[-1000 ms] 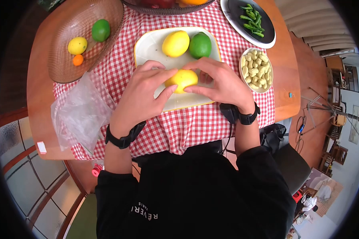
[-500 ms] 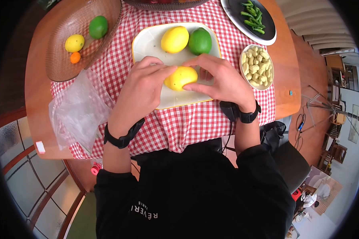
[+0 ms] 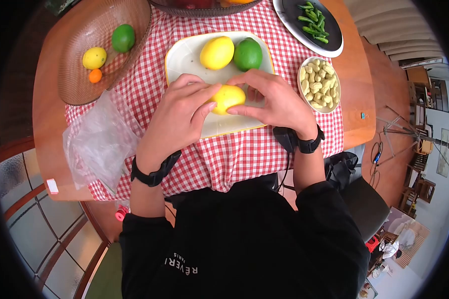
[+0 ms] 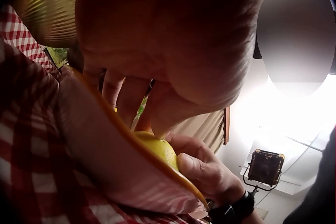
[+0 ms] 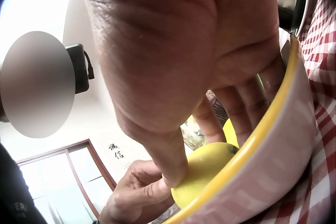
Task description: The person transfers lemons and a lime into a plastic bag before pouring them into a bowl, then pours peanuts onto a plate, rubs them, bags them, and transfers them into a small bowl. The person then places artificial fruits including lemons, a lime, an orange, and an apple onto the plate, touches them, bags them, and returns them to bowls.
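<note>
1. left hand is mostly closed, thumb and fingers pinching one end of the lemon. can't really make out every fingertip tho.
2. right hand has the other end, index on the far side and thumb on the near side, the rest loosely bent.
3. so the lemon's right between the two, off the left hand's right side and the right hand's left. neither one's nearer, both are touching it.
4. its long axis looks roughly side to side, pretty much hand to hand.
5. it's over the near part of the tray. can't tell if it's resting on it or lifted a bit.
6. further out, second lemon and green fruit sit side by side at the tray's far end.
</note>
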